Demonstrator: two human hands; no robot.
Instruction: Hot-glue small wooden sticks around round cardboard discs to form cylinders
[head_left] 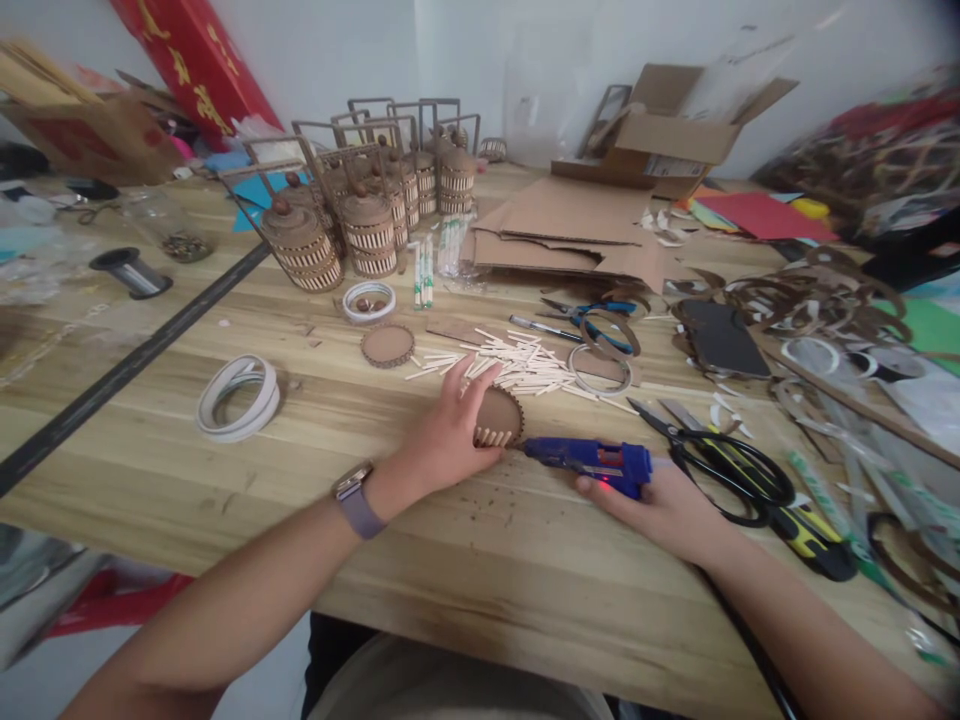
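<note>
My left hand (442,430) spans the left side of a round cardboard disc (501,410) with a ridged rim, thumb at its near edge and forefinger by the far edge. Several short pale sticks (495,438) stand along the disc's near rim. My right hand (667,510) is closed round the handle of a blue glue gun (589,462) with a lit red light. Its nozzle points left and meets the disc's near right edge. Just beyond the disc lies a pile of loose sticks (525,362). A second ridged disc (388,345) rests farther left.
Tape rolls (238,398) lie to the left. Black scissors (731,470) and a yellow-black cutter (814,540) are beside my right hand. Small stick-walled baskets (367,230) with tall handles stand at the back, near cardboard sheets (562,215). A phone (724,338) and brown strips (810,290) lie right.
</note>
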